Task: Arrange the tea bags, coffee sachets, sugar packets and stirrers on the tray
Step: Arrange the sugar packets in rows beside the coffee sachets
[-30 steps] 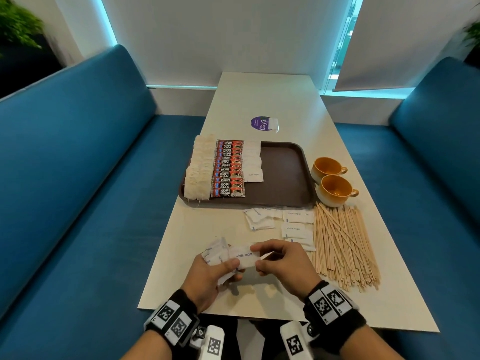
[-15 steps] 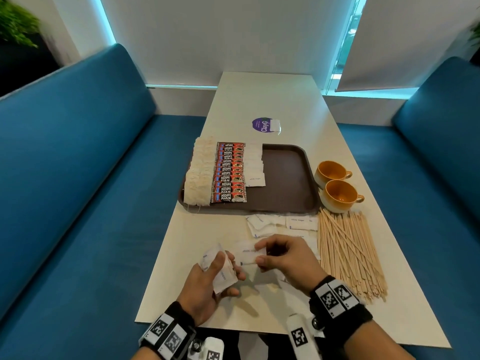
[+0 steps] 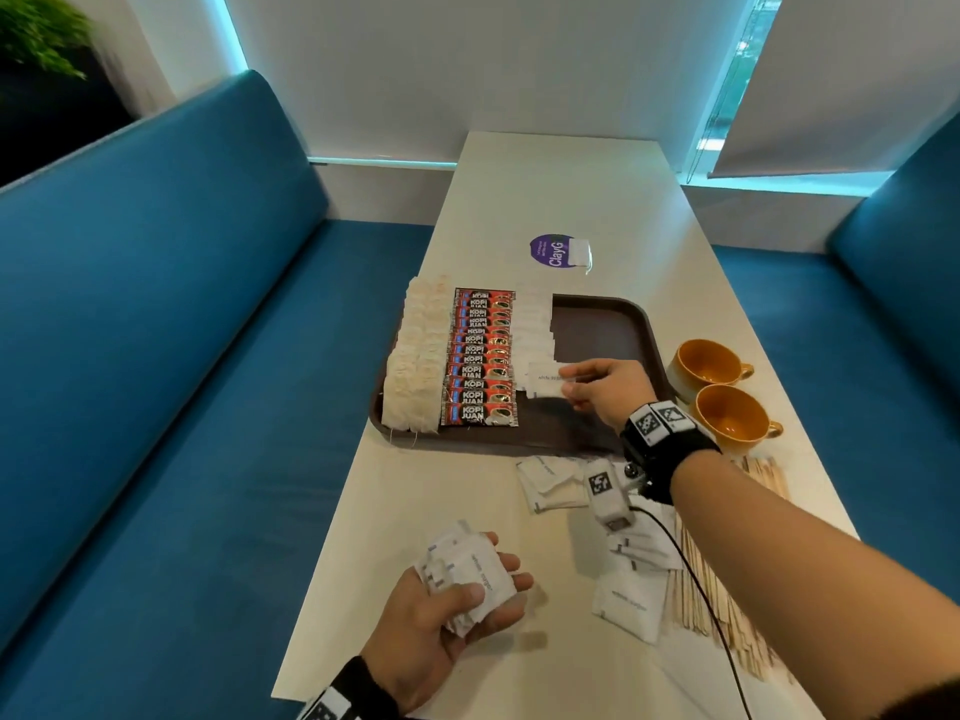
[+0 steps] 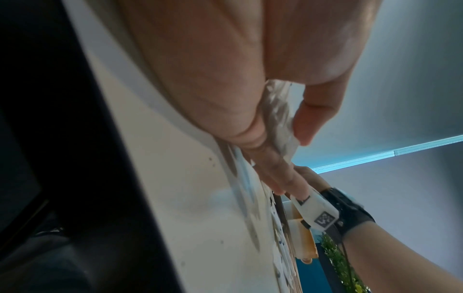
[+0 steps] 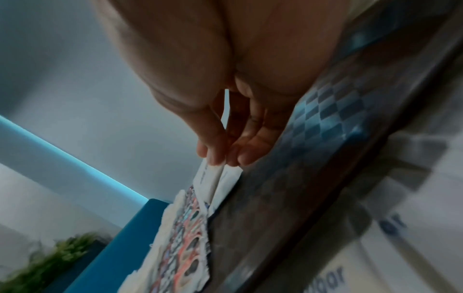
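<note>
White sugar packet [image 3: 544, 381] is hanging pinched in right hand [image 3: 602, 389] over brown tray [image 3: 608, 324], beside coffee sachets [image 3: 480, 358]; left hand [image 3: 441, 610] is clutching a packet stack [image 3: 467, 579], likely slipping and scattering.

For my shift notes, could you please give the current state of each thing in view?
Tray: partly filled.
Tea bags: rowed on tray.
Coffee sachets: rowed on tray.
Sugar packet: pinched by right hand over tray.
Sugar bundle: held by left hand.
Stirrers: loose on table.
Cups: upright, empty.
</note>
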Tool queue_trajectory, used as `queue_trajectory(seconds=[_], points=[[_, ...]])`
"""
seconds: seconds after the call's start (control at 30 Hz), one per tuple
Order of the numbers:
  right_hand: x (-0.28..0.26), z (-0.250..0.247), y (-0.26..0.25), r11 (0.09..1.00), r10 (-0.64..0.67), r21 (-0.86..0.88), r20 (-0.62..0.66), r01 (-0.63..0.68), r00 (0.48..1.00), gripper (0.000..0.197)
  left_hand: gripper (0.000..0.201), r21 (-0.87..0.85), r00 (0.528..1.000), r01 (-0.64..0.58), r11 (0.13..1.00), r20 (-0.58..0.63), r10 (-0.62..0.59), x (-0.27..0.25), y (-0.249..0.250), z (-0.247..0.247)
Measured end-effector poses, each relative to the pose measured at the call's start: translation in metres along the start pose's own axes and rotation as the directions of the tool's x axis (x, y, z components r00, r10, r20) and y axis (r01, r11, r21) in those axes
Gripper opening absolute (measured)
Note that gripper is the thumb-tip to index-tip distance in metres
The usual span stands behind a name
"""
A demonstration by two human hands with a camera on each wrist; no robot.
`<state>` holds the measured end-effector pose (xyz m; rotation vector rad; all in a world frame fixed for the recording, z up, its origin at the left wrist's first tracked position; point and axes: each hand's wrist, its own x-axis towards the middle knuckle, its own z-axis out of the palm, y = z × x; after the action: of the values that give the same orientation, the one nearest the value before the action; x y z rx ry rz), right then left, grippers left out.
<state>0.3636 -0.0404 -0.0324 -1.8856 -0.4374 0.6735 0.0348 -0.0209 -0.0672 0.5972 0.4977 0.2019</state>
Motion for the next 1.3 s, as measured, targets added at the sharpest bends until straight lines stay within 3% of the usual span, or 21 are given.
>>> queue_trajectory(seconds=[0.2, 0.47, 0.7, 0.93, 1.03, 1.2, 1.3], points=[[0.023, 0.01, -0.005, 0.98, 0.034, -0.199, 0.081, -0.017, 0.996, 0.017, 0.06, 0.046, 1.0, 0.018, 0.999, 0.011, -0.019, -0.001, 0.001, 0.001], [0.029, 0.016, -0.009, 0.938, 0.069, -0.346, 0.095, -0.032, 0.993, 0.007, 0.059, 0.067, 1.0, 0.01, 0.998, 0.023, -0.012, -0.001, 0.002, 0.0], [-0.012, 0.012, -0.021, 0.976, 0.018, -0.218, 0.029, -0.011, 0.999, 0.004, 0.06, 0.061, 0.999, -0.054, 0.997, 0.007, 0.053, -0.001, -0.001, 0.001], [-0.116, 0.012, -0.015, 0.988, -0.056, -0.13, 0.238, 0.088, 0.97, 0.007, 0.066, 0.129, 0.995, -0.088, 0.988, -0.03, 0.092, -0.004, -0.005, 0.001], [-0.152, 0.018, 0.003, 0.996, -0.043, -0.068, 0.295, 0.066, 0.955, 0.008, 0.064, 0.198, 0.992, -0.078, 0.977, -0.086, 0.097, -0.004, -0.007, 0.003], [-0.197, 0.029, 0.035, 0.997, 0.033, 0.05, 0.338, -0.053, 0.94, 0.021, 0.046, 0.221, 0.986, -0.126, 0.967, -0.076, 0.146, -0.008, -0.007, 0.009], [-0.213, 0.033, 0.048, 0.994, 0.011, 0.096, 0.338, -0.046, 0.941, 0.025, 0.041, 0.26, 0.98, -0.153, 0.953, -0.083, 0.18, -0.01, -0.007, 0.012]])
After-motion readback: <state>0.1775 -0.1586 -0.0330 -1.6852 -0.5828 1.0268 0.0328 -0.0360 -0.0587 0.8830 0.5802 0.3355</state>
